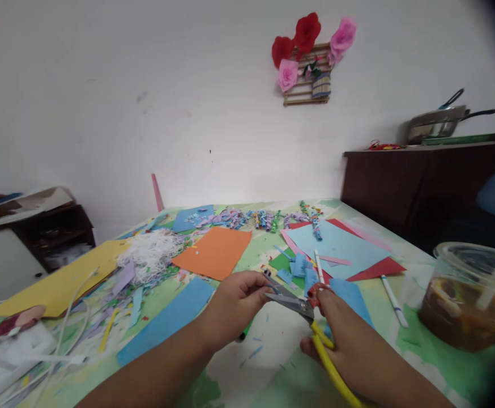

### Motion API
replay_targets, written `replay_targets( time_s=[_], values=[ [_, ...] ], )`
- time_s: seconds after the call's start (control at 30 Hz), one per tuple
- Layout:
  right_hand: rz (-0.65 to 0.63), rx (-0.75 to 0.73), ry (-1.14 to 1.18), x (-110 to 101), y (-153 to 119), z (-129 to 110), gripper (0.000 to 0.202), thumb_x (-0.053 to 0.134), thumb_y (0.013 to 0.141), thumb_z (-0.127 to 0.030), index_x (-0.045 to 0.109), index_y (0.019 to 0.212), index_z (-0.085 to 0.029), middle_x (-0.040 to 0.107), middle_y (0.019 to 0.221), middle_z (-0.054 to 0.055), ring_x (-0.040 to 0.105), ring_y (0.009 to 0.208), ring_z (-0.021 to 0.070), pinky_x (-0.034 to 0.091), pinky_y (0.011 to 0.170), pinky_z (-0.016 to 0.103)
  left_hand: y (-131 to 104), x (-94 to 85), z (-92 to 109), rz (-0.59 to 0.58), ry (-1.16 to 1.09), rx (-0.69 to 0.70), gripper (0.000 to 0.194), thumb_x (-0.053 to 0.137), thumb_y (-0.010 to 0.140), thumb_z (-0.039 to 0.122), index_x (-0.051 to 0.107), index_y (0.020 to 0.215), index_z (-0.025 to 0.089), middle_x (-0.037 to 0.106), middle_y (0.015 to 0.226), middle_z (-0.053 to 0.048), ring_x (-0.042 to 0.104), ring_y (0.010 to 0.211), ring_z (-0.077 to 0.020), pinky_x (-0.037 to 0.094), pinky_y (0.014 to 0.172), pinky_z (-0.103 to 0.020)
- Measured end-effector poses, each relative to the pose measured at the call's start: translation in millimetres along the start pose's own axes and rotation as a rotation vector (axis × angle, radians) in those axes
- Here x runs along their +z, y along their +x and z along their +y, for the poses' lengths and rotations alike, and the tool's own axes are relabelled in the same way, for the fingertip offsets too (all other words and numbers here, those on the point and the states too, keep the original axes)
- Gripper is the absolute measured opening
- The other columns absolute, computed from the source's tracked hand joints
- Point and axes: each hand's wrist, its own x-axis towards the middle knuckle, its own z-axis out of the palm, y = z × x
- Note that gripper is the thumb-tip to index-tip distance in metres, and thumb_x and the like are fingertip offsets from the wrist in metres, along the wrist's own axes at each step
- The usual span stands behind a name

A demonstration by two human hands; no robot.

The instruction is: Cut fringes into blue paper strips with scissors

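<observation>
My right hand (336,328) is closed round the yellow-handled scissors (301,309), whose blades are parted and point left. A small red item, too blurred to name, shows by its fingers. My left hand (239,303) is pinched close to the blade tips; what it holds is too small to make out. Cut light blue paper pieces (301,265) lie just beyond the scissors. Small blue slivers (256,351) are scattered on the patterned tablecloth below the hands. A white marker (319,266) stands out behind my right hand.
An orange sheet (216,252), a blue strip (171,320), a yellow sheet (69,275) and white shreds (152,252) lie to the left. Light blue and red sheets (383,266) are at the right, with another marker (394,300). A plastic tub of brown liquid (464,311) stands at the right edge.
</observation>
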Motion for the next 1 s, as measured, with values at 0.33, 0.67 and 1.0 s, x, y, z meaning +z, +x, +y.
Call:
replay_targets(
  time_s=[0.33,0.67,1.0],
  values=[
    [-0.041,-0.032,0.047,1.0,-2.4,2.0,0.051,0.057,0.065,-0.031,0.041,0.111,-0.016,0.048,0.115,0.013,0.045,0.105,0.0265,0.035,0.088,0.039,-6.1,0.8,1.1,-0.037,0.101,0.084,0.011,0.052,0.069,0.014,0.059,0.062,0.017,0.061,0.065,-0.001,0.053,0.061,-0.0139,0.039,0.055,-0.021],
    [-0.049,-0.028,0.064,-1.8,-3.7,-0.6,0.046,0.059,0.063,-0.029,0.045,0.104,-0.014,0.051,0.109,0.013,0.047,0.099,0.0266,0.037,0.083,0.038,-6.0,2.9,-0.5,-0.036,0.101,0.11,0.01,0.051,0.07,0.015,0.057,0.062,0.017,0.057,0.064,-0.001,0.05,0.056,-0.0123,0.038,0.051,-0.02],
    [-0.047,-0.028,0.047,0.5,0.0,0.4,0.04,0.06,0.063,-0.03,0.046,0.097,-0.016,0.053,0.104,0.012,0.049,0.094,0.0266,0.039,0.077,0.036,-7.6,2.9,-0.4,-0.052,0.04,0.036,0.008,0.051,0.068,0.019,0.056,0.062,0.016,0.053,0.06,0.0,0.045,0.053,-0.0115,0.036,0.049,-0.02]
  ],
)
